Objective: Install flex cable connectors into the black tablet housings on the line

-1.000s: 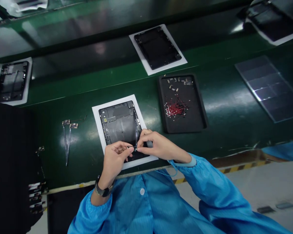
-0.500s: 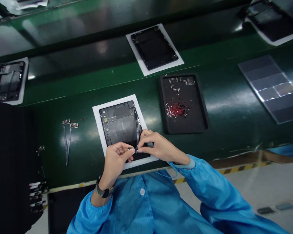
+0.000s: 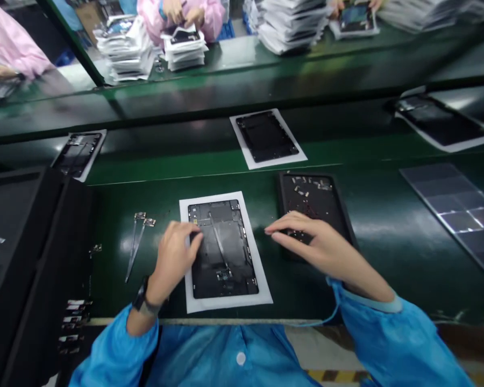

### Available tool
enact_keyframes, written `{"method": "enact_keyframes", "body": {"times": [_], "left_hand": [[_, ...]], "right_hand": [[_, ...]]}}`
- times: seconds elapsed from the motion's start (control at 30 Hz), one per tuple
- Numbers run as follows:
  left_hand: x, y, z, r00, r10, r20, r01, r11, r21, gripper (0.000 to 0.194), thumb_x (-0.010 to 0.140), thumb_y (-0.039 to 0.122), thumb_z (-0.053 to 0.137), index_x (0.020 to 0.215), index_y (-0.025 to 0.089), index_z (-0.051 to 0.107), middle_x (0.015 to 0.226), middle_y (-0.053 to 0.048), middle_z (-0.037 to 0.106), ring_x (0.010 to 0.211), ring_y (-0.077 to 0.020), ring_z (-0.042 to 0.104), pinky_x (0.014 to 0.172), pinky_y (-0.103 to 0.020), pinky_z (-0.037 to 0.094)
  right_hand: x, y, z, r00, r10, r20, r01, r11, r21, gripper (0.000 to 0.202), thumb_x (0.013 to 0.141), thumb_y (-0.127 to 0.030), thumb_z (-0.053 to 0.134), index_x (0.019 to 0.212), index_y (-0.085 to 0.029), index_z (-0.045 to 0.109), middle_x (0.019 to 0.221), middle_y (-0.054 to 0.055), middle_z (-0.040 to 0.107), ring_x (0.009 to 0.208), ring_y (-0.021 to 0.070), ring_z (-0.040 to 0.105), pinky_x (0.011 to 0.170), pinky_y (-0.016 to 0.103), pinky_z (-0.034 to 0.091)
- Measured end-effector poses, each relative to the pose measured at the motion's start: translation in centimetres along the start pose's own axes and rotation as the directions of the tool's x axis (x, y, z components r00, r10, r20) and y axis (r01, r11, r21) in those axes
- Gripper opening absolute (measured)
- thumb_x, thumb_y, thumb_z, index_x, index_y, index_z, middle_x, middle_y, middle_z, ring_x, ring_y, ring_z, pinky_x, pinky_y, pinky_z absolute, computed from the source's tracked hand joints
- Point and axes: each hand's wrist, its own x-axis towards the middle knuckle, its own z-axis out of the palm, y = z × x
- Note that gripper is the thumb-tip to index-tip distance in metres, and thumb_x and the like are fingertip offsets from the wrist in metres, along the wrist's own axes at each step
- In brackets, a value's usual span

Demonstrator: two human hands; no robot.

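Note:
A black tablet housing [image 3: 236, 250] lies on a white sheet [image 3: 226, 305] in front of me. Inside it a ribbon cable [image 3: 219, 239] runs slantwise down to a small circuit board [image 3: 225, 274]. My left hand [image 3: 175, 258] hovers over the housing's left edge, thumb and forefinger slightly apart, with nothing visible between them. To the right, my right hand [image 3: 317, 242] is open, its fingers stretched out at the near left part of a black tray [image 3: 349, 231]. Small boards [image 3: 325, 186] lie at the tray's far end; the red wires [image 3: 306, 208] are mostly hidden by this hand.
Two small boards with ribbon cables [image 3: 135, 247] lie on the green bench at left, near black boxes [image 3: 60, 242]. Farther back lies another tablet housing [image 3: 268, 137]. A clear divided sheet [image 3: 447, 199] is at right. Across the bench, co-workers' hands [image 3: 185, 16] work beside stacked white sheets [image 3: 292, 27].
Both hands have left the small board at the housing's near end and moved apart, the right one to the tray. The housing now appears turned around on its sheet. The camera view has tilted up.

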Motion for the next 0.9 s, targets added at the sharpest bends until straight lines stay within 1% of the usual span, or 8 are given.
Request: {"method": "enact_keyframes", "body": {"times": [0.1,0.17,0.23,0.37,0.47,0.57,0.77,0.9], "left_hand": [[6.1,-1.9,-0.3,0.998,0.062,0.028,-0.066,0.977,0.202,0.021,0.084,0.021,0.063,0.104,0.015,0.068,0.111,-0.015,0.068,0.107,-0.0313,0.054,0.092,-0.042,0.041],[9.6,-2.8,-0.3,0.987,0.045,0.152,-0.079,0.971,0.227,0.018,0.081,0.019,0.067,0.098,0.014,0.069,0.096,-0.013,0.069,0.097,-0.0298,0.058,0.084,-0.039,0.043],[11.7,-3.2,-0.1,0.962,0.066,0.264,-0.123,0.971,0.203,0.002,0.079,0.016,0.067,0.080,0.016,0.069,0.073,-0.007,0.066,0.079,-0.0247,0.060,0.074,-0.034,0.043],[12.1,-3.0,0.1,0.922,0.199,0.333,-0.275,0.940,0.201,0.017,0.079,0.011,0.062,0.064,0.018,0.062,0.073,-0.006,0.065,0.077,-0.0211,0.059,0.070,-0.030,0.042],[11.7,-2.7,0.4,0.898,0.267,0.348,-0.364,0.897,0.251,0.014,0.083,0.009,0.056,0.073,0.018,0.061,0.081,-0.007,0.065,0.080,-0.0217,0.058,0.073,-0.031,0.043],[14.2,-2.7,-0.1,0.886,0.305,0.348,-0.419,0.850,0.320,0.016,0.084,0.006,0.051,0.080,0.018,0.060,0.086,-0.009,0.065,0.086,-0.0232,0.057,0.080,-0.033,0.044],[27.3,-4.9,-4.9,0.929,0.282,0.239,-0.367,0.779,0.508,0.027,0.078,-0.002,0.047,0.096,0.013,0.062,0.109,-0.018,0.062,0.108,-0.0290,0.051,0.095,-0.039,0.036],[34.4,-7.0,-7.4,0.959,0.237,0.156,-0.282,0.753,0.595,0.028,0.081,-0.003,0.044,0.098,0.009,0.063,0.108,-0.021,0.063,0.110,-0.0298,0.050,0.095,-0.040,0.034]], "right_hand": [[3.5,0.4,-3.0,0.996,0.034,-0.085,-0.045,0.991,-0.124,0.021,0.089,-0.037,0.060,0.094,-0.022,0.075,0.096,0.007,0.074,0.090,0.0253,0.067,0.083,0.037,0.051],[6.8,1.4,-4.4,0.977,0.123,-0.175,-0.159,0.964,-0.212,0.020,0.089,-0.032,0.060,0.095,-0.019,0.074,0.096,0.007,0.075,0.089,0.0237,0.068,0.083,0.033,0.051],[10.4,3.0,-5.6,0.908,0.280,-0.312,-0.370,0.886,-0.279,0.019,0.090,-0.024,0.059,0.101,-0.017,0.073,0.100,0.007,0.075,0.093,0.0222,0.068,0.085,0.029,0.050],[16.3,6.5,-7.3,0.724,0.463,-0.511,-0.647,0.714,-0.268,0.029,0.088,-0.021,0.061,0.112,-0.008,0.068,0.116,0.019,0.070,0.112,0.0304,0.063,0.093,0.035,0.048],[18.9,8.6,-7.7,0.621,0.541,-0.567,-0.743,0.635,-0.209,0.035,0.084,-0.026,0.066,0.109,-0.002,0.068,0.114,0.029,0.066,0.112,0.0377,0.062,0.089,0.043,0.050],[20.4,10.1,-7.6,0.558,0.595,-0.579,-0.792,0.591,-0.157,0.038,0.082,-0.032,0.070,0.105,-0.001,0.069,0.110,0.032,0.066,0.108,0.0393,0.064,0.084,0.044,0.052],[21.9,11.6,-7.3,0.562,0.614,-0.555,-0.780,0.616,-0.108,0.032,0.075,-0.036,0.075,0.090,-0.008,0.072,0.096,0.027,0.069,0.100,0.0389,0.067,0.077,0.042,0.053],[21.7,11.3,-7.0,0.643,0.569,-0.512,-0.697,0.712,-0.085,0.022,0.072,-0.036,0.075,0.073,-0.015,0.069,0.073,0.017,0.068,0.085,0.0345,0.069,0.066,0.038,0.052]]}}
